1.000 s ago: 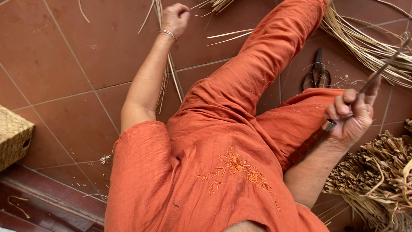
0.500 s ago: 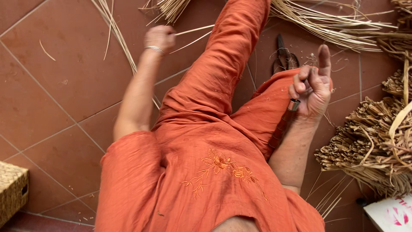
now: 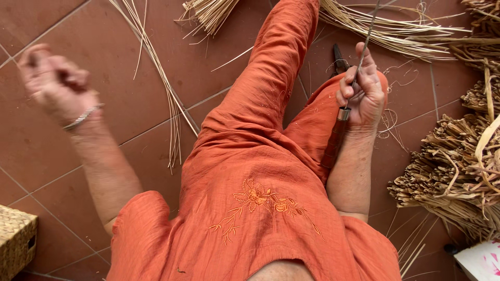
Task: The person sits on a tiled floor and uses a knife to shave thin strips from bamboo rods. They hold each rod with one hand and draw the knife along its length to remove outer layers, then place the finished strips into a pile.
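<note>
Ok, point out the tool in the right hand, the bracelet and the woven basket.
tool (image 3: 336, 139), head view, on its dark handle.
bracelet (image 3: 82, 117), head view, on the band at the left wrist.
woven basket (image 3: 15, 240), head view, on its top.

A white package (image 3: 482, 261) with pink markings is lying on the floor at about five o'clock, its corner showing.

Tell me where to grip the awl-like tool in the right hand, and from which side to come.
Grip the tool by its dark, banded handle, probably from below the right hand, on the side of the orange trouser leg. The handle hangs free under the fist; the thin metal shaft juts up past the fingers and looks too slim to hold firmly.
</note>
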